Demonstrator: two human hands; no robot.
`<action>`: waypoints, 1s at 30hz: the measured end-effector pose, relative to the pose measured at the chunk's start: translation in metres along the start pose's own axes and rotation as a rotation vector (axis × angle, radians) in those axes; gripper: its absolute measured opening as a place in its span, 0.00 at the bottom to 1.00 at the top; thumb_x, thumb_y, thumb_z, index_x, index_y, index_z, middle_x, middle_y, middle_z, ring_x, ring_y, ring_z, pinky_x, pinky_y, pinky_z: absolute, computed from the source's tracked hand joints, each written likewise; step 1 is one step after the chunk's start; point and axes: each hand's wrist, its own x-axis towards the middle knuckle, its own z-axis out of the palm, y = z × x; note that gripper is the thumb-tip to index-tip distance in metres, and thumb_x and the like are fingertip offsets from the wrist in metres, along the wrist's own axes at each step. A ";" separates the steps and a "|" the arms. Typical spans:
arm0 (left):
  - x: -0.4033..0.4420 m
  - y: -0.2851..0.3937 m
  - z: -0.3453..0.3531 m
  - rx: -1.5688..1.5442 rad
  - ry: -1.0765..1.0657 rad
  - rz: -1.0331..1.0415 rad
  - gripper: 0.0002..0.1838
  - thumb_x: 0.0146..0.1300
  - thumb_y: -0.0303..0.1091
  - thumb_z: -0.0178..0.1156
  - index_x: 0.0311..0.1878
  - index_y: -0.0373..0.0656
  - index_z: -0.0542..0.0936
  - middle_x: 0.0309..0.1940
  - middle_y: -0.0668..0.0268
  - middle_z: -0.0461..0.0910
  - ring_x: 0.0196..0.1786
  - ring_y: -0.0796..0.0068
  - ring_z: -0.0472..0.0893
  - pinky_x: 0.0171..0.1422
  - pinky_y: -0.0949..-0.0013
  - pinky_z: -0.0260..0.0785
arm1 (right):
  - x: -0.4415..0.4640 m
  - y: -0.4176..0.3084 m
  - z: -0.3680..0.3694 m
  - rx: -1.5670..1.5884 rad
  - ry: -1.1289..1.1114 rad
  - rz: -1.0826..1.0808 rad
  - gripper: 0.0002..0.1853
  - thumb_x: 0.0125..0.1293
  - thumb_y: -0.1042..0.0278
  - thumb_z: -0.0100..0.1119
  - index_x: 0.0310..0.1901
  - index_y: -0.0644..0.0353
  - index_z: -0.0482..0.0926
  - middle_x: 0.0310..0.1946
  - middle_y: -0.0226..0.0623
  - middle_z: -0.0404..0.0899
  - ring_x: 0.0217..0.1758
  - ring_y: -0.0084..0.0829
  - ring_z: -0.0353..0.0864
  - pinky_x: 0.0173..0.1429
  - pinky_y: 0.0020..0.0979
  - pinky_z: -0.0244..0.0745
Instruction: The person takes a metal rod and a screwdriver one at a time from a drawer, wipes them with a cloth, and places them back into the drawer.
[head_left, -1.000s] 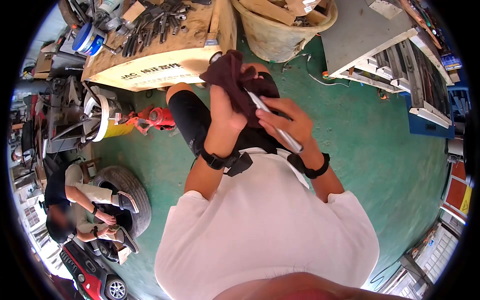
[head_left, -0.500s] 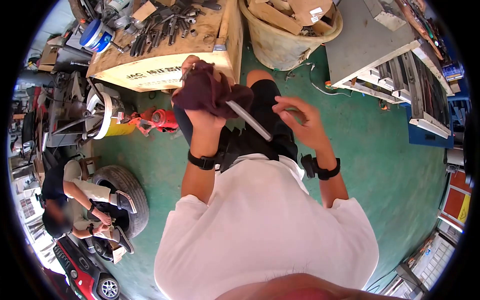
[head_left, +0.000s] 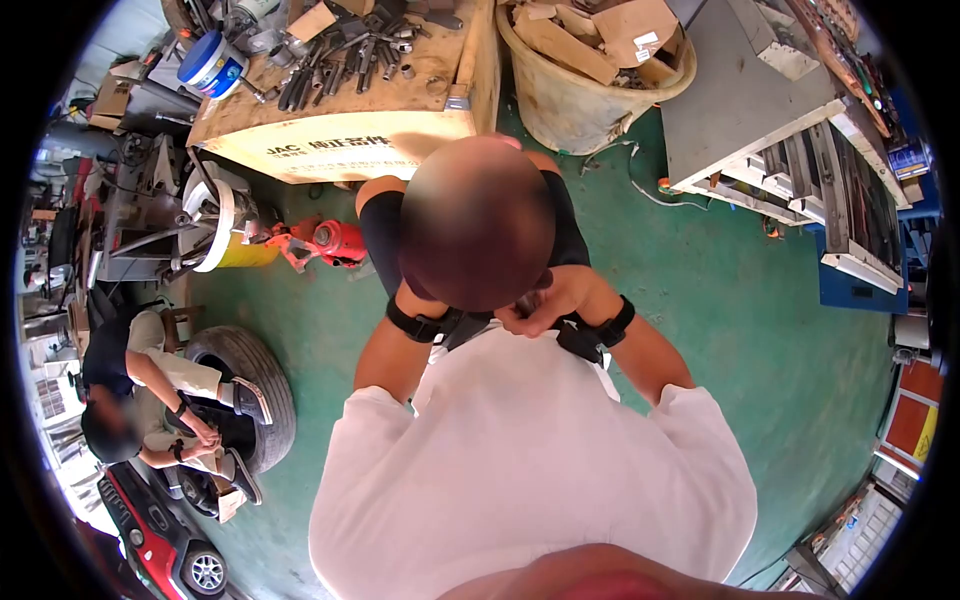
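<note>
A round blur covers most of my left hand (head_left: 416, 298), with only its heel and wrist showing plainly. Within the blur's lower part is the dark maroon cloth (head_left: 472, 290), still bunched in that hand. My right hand (head_left: 556, 300) is closed at the cloth's lower right side, its fingers curled inward. Between them a small dark grey bit of the metal bar (head_left: 530, 301) shows; the rest of the bar is hidden. Both hands are close together over my lap, in front of the white shirt.
Ahead stands a wooden crate (head_left: 330, 150) with sockets and tools (head_left: 345, 70) on top. A bin of cardboard (head_left: 560, 110) is beside it, and a grey cabinet (head_left: 750, 100) at right. A red jack (head_left: 340, 243) lies left. Another person (head_left: 150, 380) sits by a tire (head_left: 270, 400).
My right hand has moved left and inward from open air and closed at the bar's end. My left hand and cloth have come slightly lower and to the right.
</note>
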 end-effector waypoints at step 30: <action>0.007 -0.003 0.040 0.457 0.331 0.037 0.11 0.63 0.29 0.55 0.47 0.36 0.70 0.37 0.62 0.77 0.39 0.76 0.79 0.41 0.75 0.74 | 0.012 -0.025 0.029 -0.451 1.546 -0.493 0.25 0.75 0.43 0.30 0.44 0.59 0.69 0.32 0.27 0.68 0.30 0.18 0.62 0.35 0.19 0.59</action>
